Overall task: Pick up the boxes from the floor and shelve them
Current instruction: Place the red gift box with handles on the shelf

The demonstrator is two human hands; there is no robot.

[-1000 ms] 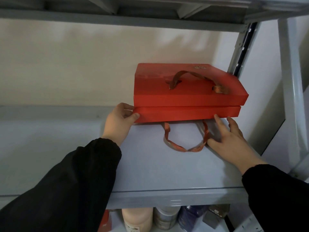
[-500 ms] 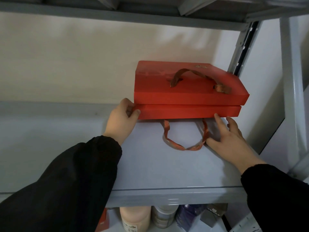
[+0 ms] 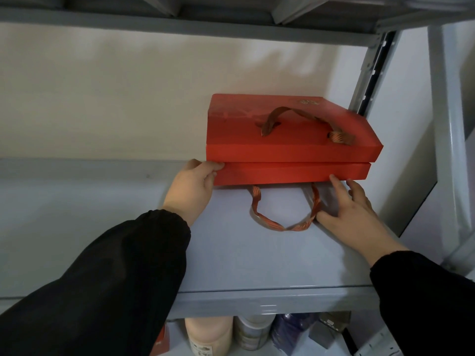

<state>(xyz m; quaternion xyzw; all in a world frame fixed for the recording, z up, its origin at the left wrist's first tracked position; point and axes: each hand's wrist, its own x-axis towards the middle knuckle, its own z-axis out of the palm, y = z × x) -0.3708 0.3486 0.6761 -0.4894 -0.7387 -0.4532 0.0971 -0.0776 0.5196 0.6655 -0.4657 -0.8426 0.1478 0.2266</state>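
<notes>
Two flat, rectangular boxes of smooth matte red cardboard lie stacked at the back right of a grey painted metal shelf point(image 3: 231, 258), close to the pale wall; the upper red box point(image 3: 290, 134) sits slightly askew on the lower red box point(image 3: 290, 173), overhanging it at the right end; a ribbed orange-brown ribbon handle point(image 3: 303, 116) arches over the upper lid, and a similar ribbon loop point(image 3: 280, 222) from the lower box lies limp on the shelf in front; the left hand point(image 3: 191, 191) has its grip on the lower red box's left front corner, thumb on the top edge, fingers curled round the end; the right hand point(image 3: 352, 211) lies flat on the shelf, grip wide and holding nothing, fingertips touching that box's bottom front edge, thumb against the ribbon loop; both arms wear loose black sleeves point(image 3: 115, 278); the gold print point(image 3: 307, 101) on the upper lid is too small to read; on the level below stand a peach cylindrical container point(image 3: 208, 335), a grey-white tin point(image 3: 253, 332) and a purple packet point(image 3: 290, 332), all cut off by the shelf's front lip
</notes>
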